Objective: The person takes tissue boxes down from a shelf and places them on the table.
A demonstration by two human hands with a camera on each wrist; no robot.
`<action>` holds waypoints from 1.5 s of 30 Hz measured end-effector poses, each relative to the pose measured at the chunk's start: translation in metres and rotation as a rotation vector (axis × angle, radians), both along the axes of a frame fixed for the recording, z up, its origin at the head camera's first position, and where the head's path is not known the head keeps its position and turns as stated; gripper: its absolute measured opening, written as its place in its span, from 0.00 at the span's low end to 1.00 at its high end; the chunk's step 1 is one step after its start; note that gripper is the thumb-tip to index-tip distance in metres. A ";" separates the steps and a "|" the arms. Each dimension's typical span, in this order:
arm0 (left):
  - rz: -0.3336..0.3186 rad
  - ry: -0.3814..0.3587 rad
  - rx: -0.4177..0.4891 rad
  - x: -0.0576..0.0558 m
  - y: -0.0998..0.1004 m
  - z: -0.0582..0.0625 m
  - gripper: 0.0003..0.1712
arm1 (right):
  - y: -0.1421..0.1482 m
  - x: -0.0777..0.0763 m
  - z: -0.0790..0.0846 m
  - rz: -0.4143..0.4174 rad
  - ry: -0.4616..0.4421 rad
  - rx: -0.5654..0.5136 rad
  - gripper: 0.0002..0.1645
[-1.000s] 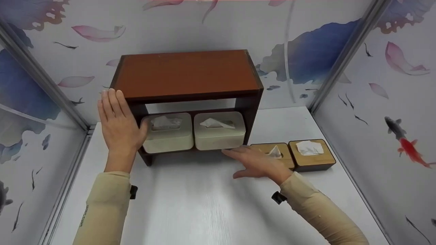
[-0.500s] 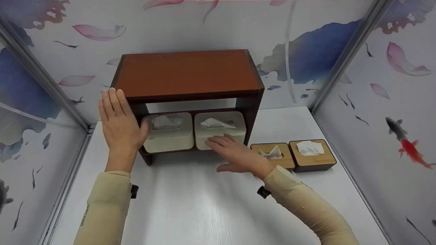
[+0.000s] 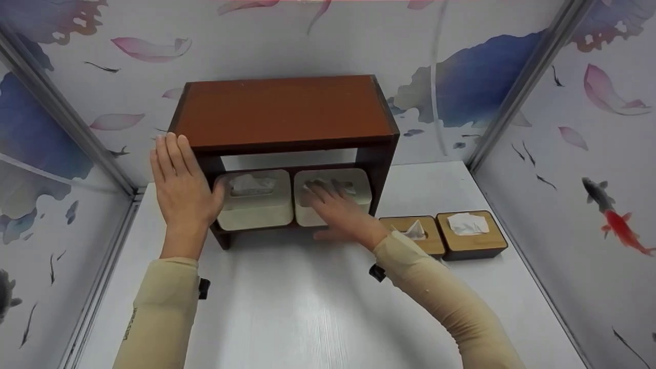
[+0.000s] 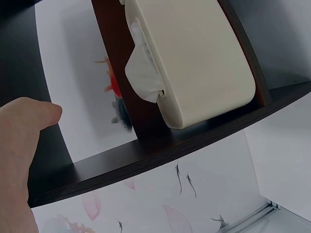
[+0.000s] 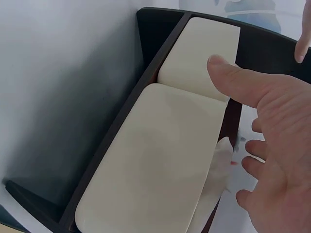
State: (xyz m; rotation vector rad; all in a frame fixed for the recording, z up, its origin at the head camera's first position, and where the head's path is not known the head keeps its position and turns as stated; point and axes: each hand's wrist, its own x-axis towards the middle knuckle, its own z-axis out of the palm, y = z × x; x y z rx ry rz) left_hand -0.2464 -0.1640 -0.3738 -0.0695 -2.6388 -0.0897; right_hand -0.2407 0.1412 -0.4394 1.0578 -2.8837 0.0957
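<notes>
A reddish-brown wooden shelf point(image 3: 287, 110) holds two cream tissue boxes side by side on its lower board. My left hand point(image 3: 182, 193) lies along the shelf's left upright, fingers straight and together, thumb spread towards the left tissue box point(image 3: 256, 214). The right hand point(image 3: 342, 211) reaches over the right tissue box point(image 3: 306, 214), its outstretched fingers overlapping the tissue slot. In the right wrist view the fingers point(image 5: 255, 165) are loosely bent beside that box's tissue point(image 5: 216, 170), and the thumb points across the left box. White tissue point(image 4: 143, 73) sticks out of the left box in the left wrist view.
Two smaller tissue boxes with wooden tops, a near one point(image 3: 430, 243) and a far-right one point(image 3: 479, 243), stand right of the shelf on the white table point(image 3: 277, 307). Patterned walls point(image 3: 589, 169) with metal corner frames enclose the table on three sides.
My right hand has moved left and up, from in front of the wooden-topped boxes to over the right cream tissue box. The left hand has stayed at the shelf's side.
</notes>
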 end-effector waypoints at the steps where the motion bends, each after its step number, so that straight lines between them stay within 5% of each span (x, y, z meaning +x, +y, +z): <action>1: 0.000 0.001 0.003 0.000 0.000 0.000 0.60 | -0.001 -0.003 0.000 -0.007 0.010 0.004 0.59; 9: -0.001 -0.007 0.011 0.000 0.000 0.000 0.60 | -0.010 -0.027 -0.002 -0.080 -0.016 0.045 0.64; 19: 0.015 -0.023 -0.011 -0.001 0.000 0.000 0.60 | -0.024 -0.047 -0.002 -0.176 -0.092 0.220 0.68; 28: 0.016 -0.004 -0.008 0.000 0.000 -0.001 0.60 | -0.025 -0.057 -0.004 -0.250 -0.175 0.201 0.70; 36: 0.006 0.036 0.002 -0.001 0.001 -0.002 0.59 | -0.026 -0.062 -0.007 -0.260 -0.215 0.196 0.71; 45: 0.016 0.028 -0.014 -0.001 0.002 -0.001 0.62 | -0.026 -0.066 -0.010 -0.228 -0.149 0.236 0.75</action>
